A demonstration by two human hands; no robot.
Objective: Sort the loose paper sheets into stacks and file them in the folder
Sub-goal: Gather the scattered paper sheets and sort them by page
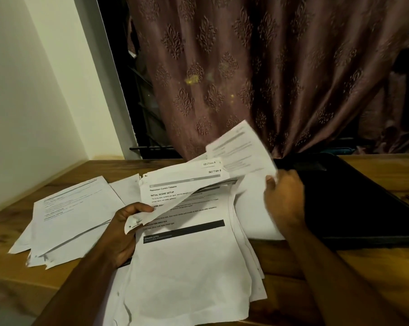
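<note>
Paper sheets (187, 250) lie heaped at mid-desk (316, 267), long axis running from the person toward the curtain (257, 67), headings at the far end. The left hand (123, 231) pinches a lifted bundle by its near-left corner; the right hand (284, 196), blurred, grips one raised sheet (241, 149) over the black folder (354, 203). A second pile (74, 215) sits left. Thin corner holds could tear or spill the unsquared pages.

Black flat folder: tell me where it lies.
The black flat folder lies on the wooden table's right side, just beyond the right hand, below the curtain.
</note>
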